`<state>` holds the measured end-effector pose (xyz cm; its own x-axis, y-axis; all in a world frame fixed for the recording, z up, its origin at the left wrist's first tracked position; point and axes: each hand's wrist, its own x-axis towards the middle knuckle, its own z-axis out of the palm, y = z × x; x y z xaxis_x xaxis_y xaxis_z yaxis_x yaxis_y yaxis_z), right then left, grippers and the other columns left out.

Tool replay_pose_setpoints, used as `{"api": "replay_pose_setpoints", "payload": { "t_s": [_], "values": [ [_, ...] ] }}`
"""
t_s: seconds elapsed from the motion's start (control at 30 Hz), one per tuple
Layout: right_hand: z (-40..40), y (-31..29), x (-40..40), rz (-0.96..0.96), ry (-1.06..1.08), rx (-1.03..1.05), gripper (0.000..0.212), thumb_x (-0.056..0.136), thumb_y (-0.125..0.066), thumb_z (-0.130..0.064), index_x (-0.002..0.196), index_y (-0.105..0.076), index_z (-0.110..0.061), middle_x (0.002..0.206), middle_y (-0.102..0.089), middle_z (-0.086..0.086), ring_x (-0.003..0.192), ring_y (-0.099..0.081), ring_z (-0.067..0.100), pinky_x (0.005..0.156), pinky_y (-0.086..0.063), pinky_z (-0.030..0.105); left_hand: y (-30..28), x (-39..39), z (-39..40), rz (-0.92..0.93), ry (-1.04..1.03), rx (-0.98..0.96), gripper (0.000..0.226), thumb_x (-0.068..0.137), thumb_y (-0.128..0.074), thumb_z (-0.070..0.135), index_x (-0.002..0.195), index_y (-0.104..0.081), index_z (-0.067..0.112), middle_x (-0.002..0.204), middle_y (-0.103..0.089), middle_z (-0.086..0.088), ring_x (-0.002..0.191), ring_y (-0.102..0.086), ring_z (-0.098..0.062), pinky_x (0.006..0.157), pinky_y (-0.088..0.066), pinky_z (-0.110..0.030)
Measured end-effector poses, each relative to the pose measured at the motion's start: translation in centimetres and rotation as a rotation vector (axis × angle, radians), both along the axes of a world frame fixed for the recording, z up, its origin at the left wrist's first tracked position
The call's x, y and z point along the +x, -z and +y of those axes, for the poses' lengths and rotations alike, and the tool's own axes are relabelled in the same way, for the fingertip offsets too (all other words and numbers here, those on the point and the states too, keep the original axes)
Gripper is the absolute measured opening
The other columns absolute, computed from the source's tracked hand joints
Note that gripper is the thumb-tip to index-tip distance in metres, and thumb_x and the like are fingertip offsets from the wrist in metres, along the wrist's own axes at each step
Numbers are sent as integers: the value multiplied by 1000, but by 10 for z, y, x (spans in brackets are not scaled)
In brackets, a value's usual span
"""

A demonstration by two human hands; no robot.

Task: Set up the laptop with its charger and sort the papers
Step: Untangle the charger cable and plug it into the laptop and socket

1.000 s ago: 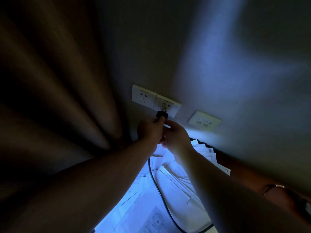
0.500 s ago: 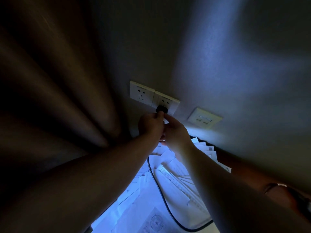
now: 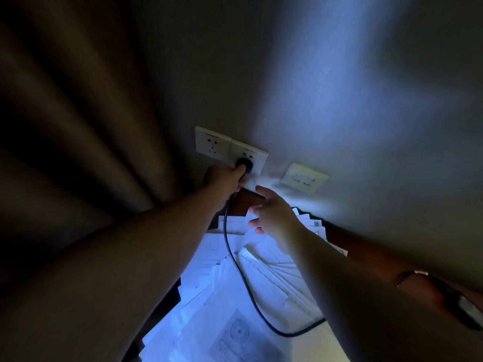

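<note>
the left hand (image 3: 224, 178) has its grip closed round the black plug (image 3: 243, 164), pressing it against the right-hand wall socket (image 3: 249, 158). the room is dim, so it is hard to tell whether the plug is seated fully or only part way in. the right hand (image 3: 274, 212) hangs below and to the right of that grip, fingers spread and loose, holding nothing and apart from the plug.

from under the left grip the charger cable (image 3: 235, 259) drops down, runs across the papers (image 3: 217, 270) and curves off to the right beneath the right forearm. the papers lie in a loose, overlapping heap on the bench (image 3: 245, 202), directly below both hands, lit blue-white. just left of the gripped plug is a second socket (image 3: 212, 143), empty; further right of the grip sits a switch plate (image 3: 304, 177). a dark curtain (image 3: 78, 126) hangs to the left of the left arm. the laptop is not in view.

the step in hand looks like plugging the charger into the wall. the next move probably calls for a firm straight push to seat the plug, then letting go and following the cable back to its free end, without dragging it through the paper heap. sorting the papers seems untouched as yet.
</note>
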<state>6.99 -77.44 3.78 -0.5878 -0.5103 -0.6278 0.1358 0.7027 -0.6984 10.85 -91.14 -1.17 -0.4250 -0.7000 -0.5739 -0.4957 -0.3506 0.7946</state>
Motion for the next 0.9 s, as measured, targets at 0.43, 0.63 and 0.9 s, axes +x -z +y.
{"api": "replay_pose_setpoints", "payload": {
  "t_s": [0.43,0.63,0.9],
  "values": [
    [78,-60,26,15,140,-170,47,100,-50,-3,135,-53,-35,89,-65,6,53,-56,15,51,-43,23,-78,50,98,-146,141,-548,52,93,-56,28,144,-50,30,139,-60,-6,118,-62,-28,82,-44,-28],
    [137,-67,33,63,115,-234,61,98,-48,1,147,-46,-36,96,-55,-11,70,-60,24,58,-49,28,-95,70,170,-84,159,-588,52,94,-59,23,145,-49,26,139,-57,-7,111,-63,-24,78,-41,-24],
    [228,-26,36,46,121,-234,62,95,-54,0,143,-49,-38,86,-53,-12,75,-66,24,65,-51,33,-69,105,277,-176,277,-661,52,99,-58,28,147,-41,32,148,-45,-1,118,-61,-24,95,-54,-38]
  ]
}}
